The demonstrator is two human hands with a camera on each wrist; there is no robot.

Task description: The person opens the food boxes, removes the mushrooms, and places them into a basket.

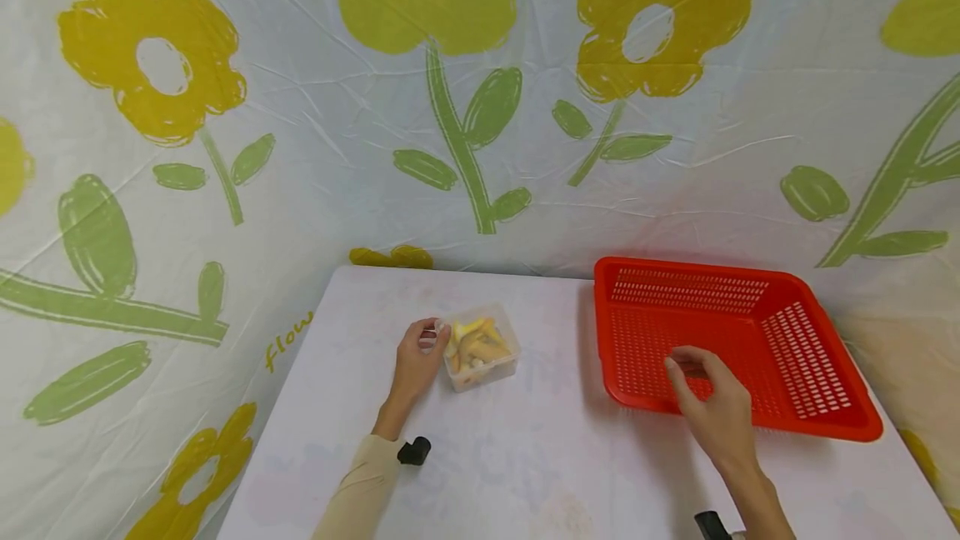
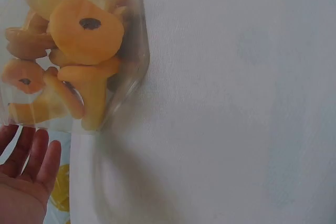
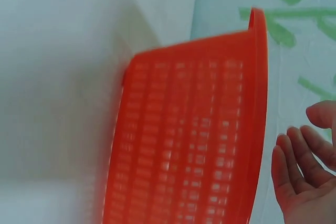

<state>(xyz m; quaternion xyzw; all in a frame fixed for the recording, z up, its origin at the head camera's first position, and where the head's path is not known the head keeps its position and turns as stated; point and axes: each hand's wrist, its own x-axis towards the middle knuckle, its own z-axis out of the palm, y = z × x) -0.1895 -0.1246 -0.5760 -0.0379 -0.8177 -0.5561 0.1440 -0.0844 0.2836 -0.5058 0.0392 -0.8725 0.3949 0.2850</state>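
Left hand (image 1: 417,361) touches the clear box (image 1: 491,374), grip unclear; right hand (image 1: 716,407) relaxed, empty. I judge the box light, slick; pinch opposite walls.

Your head camera looks forward and down across the tabletop (image 1: 555,448) from farthest back, sharing the plastic box (image 1: 489,373) at six o'clock with your left wrist view and the red basket (image 1: 678,315) at four with your right. The left wrist camera (image 1: 415,451) faces the box closely, at ten o'clock; the right wrist camera (image 1: 711,526) faces the basket's side wall closely.
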